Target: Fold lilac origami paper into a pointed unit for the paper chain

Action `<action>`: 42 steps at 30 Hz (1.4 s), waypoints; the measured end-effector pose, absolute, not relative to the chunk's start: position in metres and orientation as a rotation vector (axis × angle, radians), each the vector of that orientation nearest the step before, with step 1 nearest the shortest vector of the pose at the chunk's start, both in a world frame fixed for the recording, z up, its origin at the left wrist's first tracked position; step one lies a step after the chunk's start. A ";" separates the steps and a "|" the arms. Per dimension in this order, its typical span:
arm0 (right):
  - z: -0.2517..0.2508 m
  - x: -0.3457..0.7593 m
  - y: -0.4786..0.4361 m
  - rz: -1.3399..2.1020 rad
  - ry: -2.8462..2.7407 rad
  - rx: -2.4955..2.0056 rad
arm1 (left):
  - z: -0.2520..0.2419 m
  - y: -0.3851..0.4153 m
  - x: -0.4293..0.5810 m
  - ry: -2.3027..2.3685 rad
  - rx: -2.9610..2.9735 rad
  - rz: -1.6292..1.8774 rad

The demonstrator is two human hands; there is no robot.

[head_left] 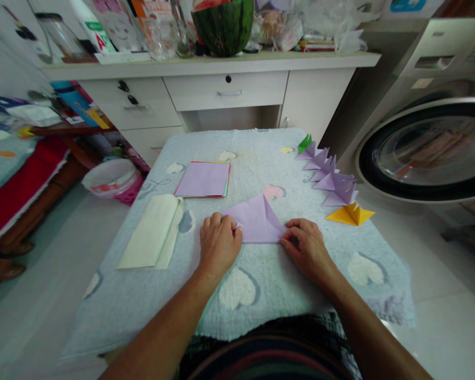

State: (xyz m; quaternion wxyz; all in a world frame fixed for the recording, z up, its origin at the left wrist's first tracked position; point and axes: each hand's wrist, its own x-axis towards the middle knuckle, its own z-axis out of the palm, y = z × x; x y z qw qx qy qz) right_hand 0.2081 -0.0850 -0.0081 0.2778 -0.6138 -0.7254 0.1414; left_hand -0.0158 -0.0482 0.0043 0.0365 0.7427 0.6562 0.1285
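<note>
White drawer cab. (193,89) at back, wash. mach. (427,140) on R, pale tiled flr (447,285).

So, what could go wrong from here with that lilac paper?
The folded lilac paper sheet might skew if the left hand or right hand, at its opposite ends, slips. The pointed yellow folded-paper piece, close to the right edge of the pale blue, heart-patterned tablecloth, could get knocked off.

a home — washing machine (423,137), drawer cabinet (229,88) (1 cut watermelon (224,27) on top)
</note>
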 end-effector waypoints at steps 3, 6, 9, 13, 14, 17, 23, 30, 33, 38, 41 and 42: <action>-0.008 0.208 -0.085 0.373 -1.947 -1.650 | 0.005 -0.049 -0.015 2.057 2.272 0.428; -0.008 0.208 -0.085 0.362 -1.949 -1.647 | 0.007 -0.051 -0.013 2.076 2.277 0.484; -0.007 0.208 -0.085 0.361 -1.947 -1.650 | 0.009 -0.052 -0.011 2.010 2.322 0.501; -0.007 0.207 -0.085 0.358 -1.942 -1.654 | 0.008 -0.050 -0.012 1.807 2.423 0.490; -0.007 0.207 -0.085 0.357 -1.941 -1.654 | 0.007 -0.049 -0.012 1.743 2.451 0.482; -0.007 0.208 -0.085 0.360 -1.948 -1.655 | 0.004 -0.047 -0.013 1.609 2.524 0.432; -0.006 0.208 -0.084 0.374 -1.957 -1.666 | 0.015 -0.061 -0.007 1.591 2.689 0.177; -0.006 0.207 -0.085 0.369 -1.935 -1.671 | 0.019 -0.094 0.003 1.603 2.771 0.116; -0.008 0.207 -0.086 0.357 -1.933 -1.685 | 0.013 -0.101 0.003 1.587 2.765 0.153; -0.009 0.207 -0.086 0.341 -1.932 -1.672 | 0.006 -0.104 0.002 1.543 2.775 0.199; -0.009 0.207 -0.086 0.348 -1.929 -1.674 | 0.006 -0.105 0.002 1.544 2.764 0.202; -0.008 0.207 -0.086 0.353 -1.929 -1.679 | 0.006 -0.105 0.002 1.545 2.763 0.198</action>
